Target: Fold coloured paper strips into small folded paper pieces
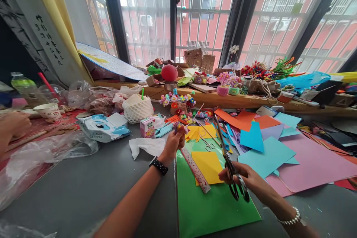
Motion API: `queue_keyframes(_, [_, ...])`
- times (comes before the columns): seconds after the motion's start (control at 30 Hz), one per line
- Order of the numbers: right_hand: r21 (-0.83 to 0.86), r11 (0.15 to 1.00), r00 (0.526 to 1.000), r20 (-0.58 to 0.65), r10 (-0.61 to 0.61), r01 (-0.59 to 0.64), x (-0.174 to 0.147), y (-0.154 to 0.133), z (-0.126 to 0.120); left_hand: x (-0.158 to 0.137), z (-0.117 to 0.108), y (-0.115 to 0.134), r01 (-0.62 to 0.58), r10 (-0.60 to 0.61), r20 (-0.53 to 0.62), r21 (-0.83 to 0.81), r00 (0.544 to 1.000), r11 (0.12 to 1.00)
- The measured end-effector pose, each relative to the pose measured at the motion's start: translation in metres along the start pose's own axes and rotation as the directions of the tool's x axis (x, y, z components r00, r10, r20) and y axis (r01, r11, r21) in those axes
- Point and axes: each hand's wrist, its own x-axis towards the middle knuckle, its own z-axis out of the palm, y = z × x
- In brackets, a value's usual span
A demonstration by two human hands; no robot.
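My left hand (173,144) is closed on a small purple-and-pink piece (176,128), perhaps folded paper, mostly hidden by my fingers. My right hand (247,178) grips a pair of large dark scissors (228,160), blades pointing up and away from me, apart from the left hand. Below both hands a green sheet (214,212) lies on the grey table. On it are a yellow paper square (209,165) and a patterned ruler (196,171) lying slantwise. Farther back, small scissors (208,144) rest near yellow paper scraps (199,132).
Blue, orange and pink papers (315,160) spread to the right. Left of my hand are a white tissue (147,146), a pink box (147,128) and a wet-wipe pack (103,128). Craft flowers (178,100) stand near the window ledge. Another person's hand (16,126) is at far left.
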Motion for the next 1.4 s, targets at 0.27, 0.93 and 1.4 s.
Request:
queue_keyframes(0.27, [-0.036, 0.999, 0.995, 0.1, -0.018, 0.021, 0.007, -0.003, 0.025, -0.003, 0.001, 0.002, 0.033, -0.033, 0.121, 0.005, 0.992, 0.999])
queue_keyframes(0.93, [-0.019, 0.995, 0.986, 0.135, -0.095, 0.099, 0.015, -0.014, 0.04, -0.004, 0.001, -0.005, 0.09, -0.105, 0.193, 0.085, 0.975, 0.992])
queue_keyframes(1.4, [-0.014, 0.994, 0.987, 0.12, -0.107, 0.109, 0.016, -0.013, 0.045, -0.002, 0.0, -0.012, 0.037, -0.068, 0.158, 0.189, 0.985, 0.981])
